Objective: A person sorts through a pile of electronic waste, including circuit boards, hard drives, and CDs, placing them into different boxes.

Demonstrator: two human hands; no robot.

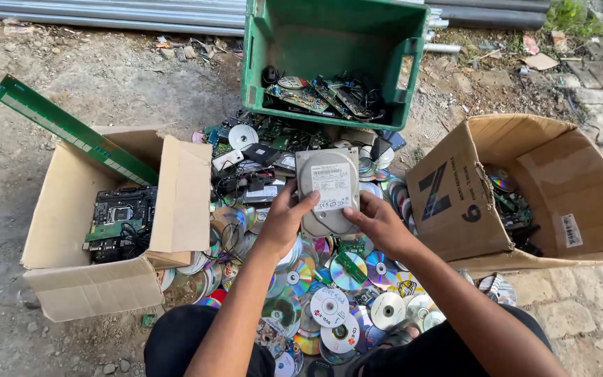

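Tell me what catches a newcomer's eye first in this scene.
First, the grey hard drive held up at the centre by the left hand and right hand, above a glittering heap of discs on the ground. Behind it stands a green crate of circuit boards, flanked by two cardboard boxes, left and right.

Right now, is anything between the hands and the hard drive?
No. Both hands grip it directly: the left hand on its left edge, the right hand on its lower right. The hard drive is above the discs.
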